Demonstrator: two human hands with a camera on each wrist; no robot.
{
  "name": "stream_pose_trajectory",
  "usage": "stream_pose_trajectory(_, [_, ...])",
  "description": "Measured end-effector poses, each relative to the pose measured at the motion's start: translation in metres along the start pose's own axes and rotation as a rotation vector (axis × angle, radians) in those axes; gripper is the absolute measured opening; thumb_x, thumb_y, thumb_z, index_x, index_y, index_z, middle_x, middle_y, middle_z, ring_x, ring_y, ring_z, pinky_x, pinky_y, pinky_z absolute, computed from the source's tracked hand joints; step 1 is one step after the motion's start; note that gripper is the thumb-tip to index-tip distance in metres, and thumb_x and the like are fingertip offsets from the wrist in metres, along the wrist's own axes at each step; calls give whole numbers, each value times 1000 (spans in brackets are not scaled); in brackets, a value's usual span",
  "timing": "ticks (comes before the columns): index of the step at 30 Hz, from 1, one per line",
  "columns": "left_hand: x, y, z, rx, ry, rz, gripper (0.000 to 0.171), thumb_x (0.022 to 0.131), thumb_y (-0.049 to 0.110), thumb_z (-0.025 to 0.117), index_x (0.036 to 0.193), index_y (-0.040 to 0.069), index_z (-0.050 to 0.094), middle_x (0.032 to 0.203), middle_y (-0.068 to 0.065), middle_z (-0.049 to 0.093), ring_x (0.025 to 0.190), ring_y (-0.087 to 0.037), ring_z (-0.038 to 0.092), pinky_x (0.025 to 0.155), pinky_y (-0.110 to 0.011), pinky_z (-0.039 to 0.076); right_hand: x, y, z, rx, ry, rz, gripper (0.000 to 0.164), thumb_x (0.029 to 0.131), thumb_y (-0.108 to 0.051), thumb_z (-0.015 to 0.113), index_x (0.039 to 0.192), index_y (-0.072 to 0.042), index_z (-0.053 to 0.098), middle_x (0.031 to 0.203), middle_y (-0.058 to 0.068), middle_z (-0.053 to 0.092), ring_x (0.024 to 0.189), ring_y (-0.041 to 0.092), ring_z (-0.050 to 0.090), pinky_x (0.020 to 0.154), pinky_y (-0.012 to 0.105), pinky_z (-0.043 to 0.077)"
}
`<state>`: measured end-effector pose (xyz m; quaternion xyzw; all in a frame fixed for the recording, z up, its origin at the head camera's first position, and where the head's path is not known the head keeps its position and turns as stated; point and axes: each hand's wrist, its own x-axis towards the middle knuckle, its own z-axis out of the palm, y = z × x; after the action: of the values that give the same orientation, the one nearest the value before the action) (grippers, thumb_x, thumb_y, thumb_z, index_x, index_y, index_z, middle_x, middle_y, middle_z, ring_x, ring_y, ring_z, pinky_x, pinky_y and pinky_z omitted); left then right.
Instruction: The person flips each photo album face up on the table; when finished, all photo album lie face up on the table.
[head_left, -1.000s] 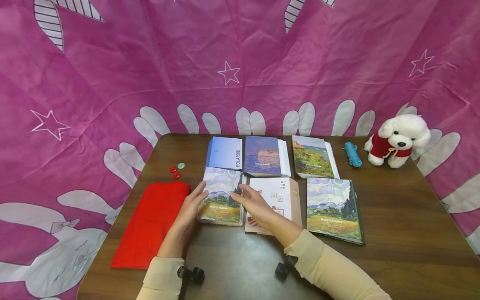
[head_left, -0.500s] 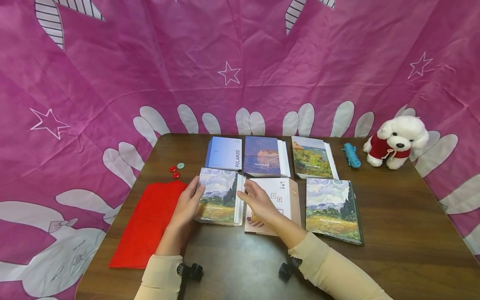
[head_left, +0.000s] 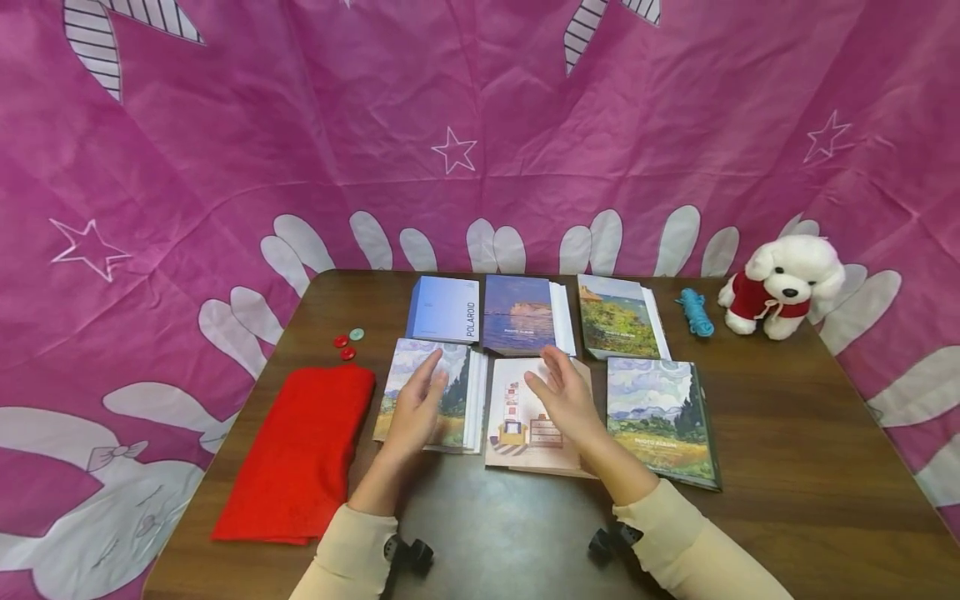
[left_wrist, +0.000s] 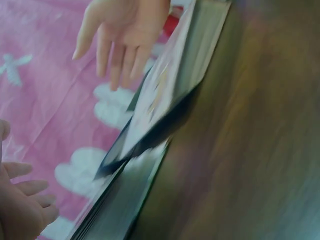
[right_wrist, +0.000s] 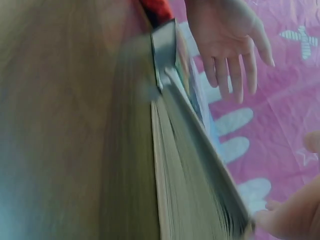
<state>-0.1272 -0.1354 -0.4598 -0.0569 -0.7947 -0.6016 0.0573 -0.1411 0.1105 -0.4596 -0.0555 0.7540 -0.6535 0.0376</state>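
My left hand (head_left: 420,404) hovers over the left landscape photo album (head_left: 457,417), fingers straight and nothing held. My right hand (head_left: 566,398) is above the right part of the pale pink album (head_left: 506,408) with a drawn room on its cover, fingers loosely extended, holding nothing. The palms face each other. In the left wrist view, the right hand (left_wrist: 127,42) is seen beyond the albums' page edges; the right wrist view shows the left hand (right_wrist: 227,47) likewise. A second landscape photo album (head_left: 656,417) lies right of the pink one.
Behind lie a blue Polaroid album (head_left: 446,308), a sea-cliff album (head_left: 519,312) and a garden album (head_left: 618,317). A red cloth (head_left: 300,450) and several buttons (head_left: 348,353) are at left. Blue yarn (head_left: 696,312) and a white toy dog (head_left: 787,283) stand at right.
The left landscape album has shifted slightly left. Both hands have come off its sides and moved right, the right one now over the pink album.
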Motion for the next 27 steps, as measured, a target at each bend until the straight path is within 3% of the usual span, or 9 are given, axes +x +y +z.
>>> stream_pose_trajectory(4, [-3,1,24,-102,-50,-15,50,107,20,51,151,-2,42,158,-19,39,144,-38,38,119,-49,28,-4,6,-11,-52,49,-19,69,102,-24,64,156,-1,28,161,20,31,150,32,27,122,40,24])
stream_pose_trajectory(9, [-9,2,53,-160,-131,-74,53,107,25,50,153,-1,40,158,-21,38,145,-37,37,120,-49,26,-10,16,-24,-90,89,-29,67,102,-23,64,155,-1,31,160,19,33,150,30,28,122,40,23])
stream_pose_trajectory(13, [-14,1,69,-202,-173,-119,54,107,26,50,152,-1,41,155,-24,41,144,-38,38,120,-50,25,-13,23,-32,-71,126,39,67,102,-22,62,156,0,30,162,19,31,151,31,26,123,41,21])
stream_pose_trajectory(19, [-19,0,81,-243,-142,-175,54,105,21,53,151,-3,40,156,-24,38,146,-40,34,121,-52,21,-15,28,-42,6,136,171,68,104,-23,59,158,1,25,166,18,21,154,30,17,124,42,17])
stream_pose_trajectory(27, [-20,-1,86,-293,-142,-185,54,103,17,55,151,-5,40,160,-23,31,147,-40,31,121,-52,19,-21,29,-57,-20,85,210,74,105,-35,56,161,-4,19,167,16,16,155,31,12,124,48,17])
